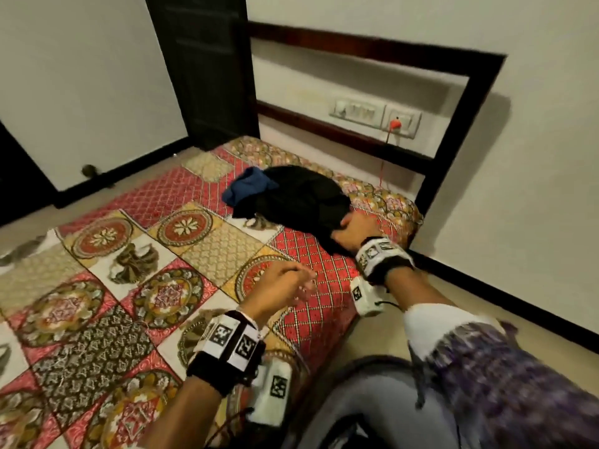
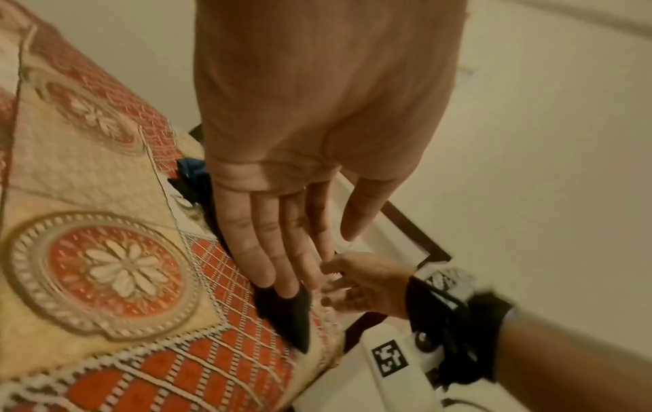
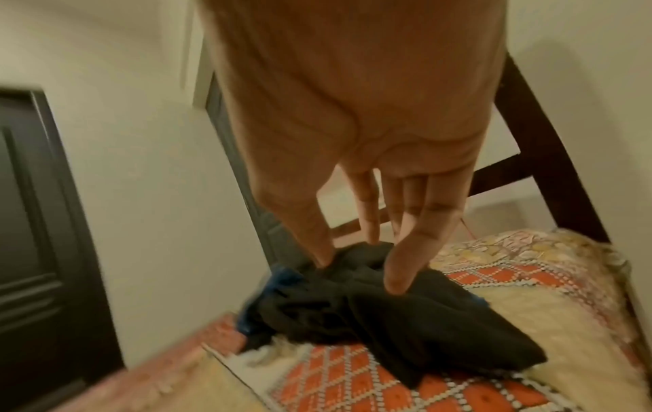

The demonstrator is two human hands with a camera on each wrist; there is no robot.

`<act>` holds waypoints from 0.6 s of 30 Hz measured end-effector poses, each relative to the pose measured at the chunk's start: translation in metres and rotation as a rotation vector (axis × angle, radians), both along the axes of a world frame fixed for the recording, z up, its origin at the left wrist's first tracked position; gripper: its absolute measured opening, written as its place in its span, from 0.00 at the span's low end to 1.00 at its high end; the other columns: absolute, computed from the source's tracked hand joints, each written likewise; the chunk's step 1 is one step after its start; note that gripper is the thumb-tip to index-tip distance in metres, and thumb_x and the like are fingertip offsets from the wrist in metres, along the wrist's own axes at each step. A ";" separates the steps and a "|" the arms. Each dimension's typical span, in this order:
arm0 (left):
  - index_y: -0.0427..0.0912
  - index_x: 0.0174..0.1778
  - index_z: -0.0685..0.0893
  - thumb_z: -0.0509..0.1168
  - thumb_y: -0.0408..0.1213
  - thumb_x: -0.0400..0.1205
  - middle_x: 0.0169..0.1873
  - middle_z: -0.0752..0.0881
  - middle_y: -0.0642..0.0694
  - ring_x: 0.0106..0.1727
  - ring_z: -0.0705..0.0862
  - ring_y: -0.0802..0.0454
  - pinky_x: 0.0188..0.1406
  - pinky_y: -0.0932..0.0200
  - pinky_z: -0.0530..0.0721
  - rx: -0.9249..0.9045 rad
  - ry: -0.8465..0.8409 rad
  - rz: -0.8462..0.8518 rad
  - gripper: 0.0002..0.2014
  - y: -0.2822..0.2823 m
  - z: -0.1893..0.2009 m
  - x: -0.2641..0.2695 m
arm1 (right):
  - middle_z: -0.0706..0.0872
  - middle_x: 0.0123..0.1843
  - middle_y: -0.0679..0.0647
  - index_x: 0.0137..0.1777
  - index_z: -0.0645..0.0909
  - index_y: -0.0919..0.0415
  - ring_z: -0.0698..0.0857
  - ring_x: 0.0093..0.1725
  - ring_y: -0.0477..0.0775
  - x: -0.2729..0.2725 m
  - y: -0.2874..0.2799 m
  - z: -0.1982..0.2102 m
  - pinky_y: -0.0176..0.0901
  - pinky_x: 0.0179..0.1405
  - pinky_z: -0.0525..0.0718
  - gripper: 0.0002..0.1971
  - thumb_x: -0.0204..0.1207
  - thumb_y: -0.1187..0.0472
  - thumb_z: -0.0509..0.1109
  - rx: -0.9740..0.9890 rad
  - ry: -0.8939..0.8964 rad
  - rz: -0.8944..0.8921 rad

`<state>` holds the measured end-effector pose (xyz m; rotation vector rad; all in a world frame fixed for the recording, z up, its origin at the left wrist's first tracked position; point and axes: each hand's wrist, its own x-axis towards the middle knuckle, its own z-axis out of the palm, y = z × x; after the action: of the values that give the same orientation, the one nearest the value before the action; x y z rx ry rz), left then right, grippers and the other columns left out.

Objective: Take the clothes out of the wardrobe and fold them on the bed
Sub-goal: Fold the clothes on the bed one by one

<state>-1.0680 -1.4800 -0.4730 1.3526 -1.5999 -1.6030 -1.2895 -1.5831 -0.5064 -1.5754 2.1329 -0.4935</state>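
Observation:
A crumpled black garment (image 1: 298,196) (image 3: 388,315) lies on the far part of the bed (image 1: 97,286), which has a patterned red and cream cover. A blue garment (image 1: 248,186) (image 3: 282,278) is bunched against its far left side. My right hand (image 1: 353,228) (image 3: 360,267) grips the near right edge of the black garment, thumb and fingers dug into the cloth. My left hand (image 1: 298,283) (image 2: 317,264) hovers over the bed to the left of the right hand. Its fingers are straight and hold nothing.
A dark door (image 1: 207,69) stands behind the bed's far corner. A white door with a round knob (image 1: 89,170) is at the left. A switch panel (image 1: 376,115) with a red plug (image 1: 395,124) and cable sits in a dark wall frame (image 1: 453,124). Bare floor (image 1: 486,303) runs along the bed's right side.

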 end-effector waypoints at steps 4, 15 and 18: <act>0.28 0.51 0.86 0.61 0.26 0.85 0.49 0.90 0.29 0.42 0.86 0.45 0.41 0.55 0.83 0.011 -0.224 -0.033 0.09 -0.039 -0.025 0.033 | 0.73 0.79 0.71 0.89 0.54 0.62 0.77 0.76 0.74 0.006 -0.054 -0.063 0.62 0.71 0.81 0.46 0.80 0.49 0.76 0.189 0.143 -0.077; 0.37 0.62 0.85 0.65 0.53 0.86 0.56 0.91 0.38 0.52 0.92 0.38 0.55 0.40 0.90 0.315 0.105 0.135 0.22 -0.041 -0.040 0.066 | 0.78 0.23 0.42 0.24 0.80 0.53 0.77 0.29 0.53 0.089 -0.011 -0.012 0.46 0.30 0.75 0.18 0.75 0.64 0.78 -0.063 -0.436 0.159; 0.31 0.64 0.87 0.53 0.43 0.88 0.53 0.91 0.33 0.45 0.92 0.35 0.51 0.37 0.89 0.451 0.694 0.345 0.23 -0.033 -0.013 0.088 | 0.71 0.23 0.53 0.25 0.70 0.56 0.73 0.23 0.50 0.142 0.042 0.038 0.42 0.25 0.70 0.22 0.78 0.65 0.75 -0.023 -0.450 0.533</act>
<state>-0.9800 -1.5134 -0.4857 1.0125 -0.5903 -1.9707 -1.1479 -1.5414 -0.4688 -1.7562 1.3190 -0.6137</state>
